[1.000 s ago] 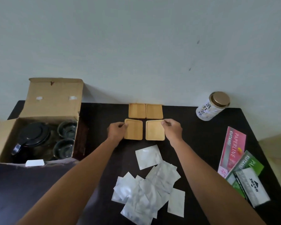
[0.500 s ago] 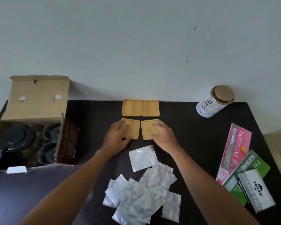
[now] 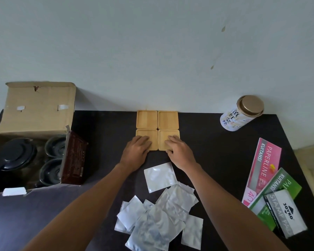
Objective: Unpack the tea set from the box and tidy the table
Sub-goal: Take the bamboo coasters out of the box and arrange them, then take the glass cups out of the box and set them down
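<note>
Several square wooden coasters lie in a tight two-by-two block at the table's far edge. My left hand [image 3: 136, 153] rests flat on the near-left coaster [image 3: 153, 137]. My right hand [image 3: 179, 153] presses on the near-right coaster [image 3: 168, 132], thumb at its near edge. The far-left coaster [image 3: 146, 119] and far-right coaster [image 3: 168, 119] touch the wall. At the left stands the open cardboard box [image 3: 38, 109], holding a black-lidded teapot [image 3: 14, 154] and two dark cups [image 3: 55, 145] [image 3: 50, 171].
A brown card panel [image 3: 74, 158] leans at the box's right side. Several silver sachets [image 3: 159, 212] lie heaped near me. A gold-lidded white tin [image 3: 241, 115] stands far right on the black table [image 3: 207, 142]. A pink receipt book [image 3: 265, 169], a green one [image 3: 279, 189] and a stamp pad box [image 3: 286, 212] lie at the right edge.
My hands moved from the near coasters' outer corners onto their tops. The two near coasters slid back against the far pair.
</note>
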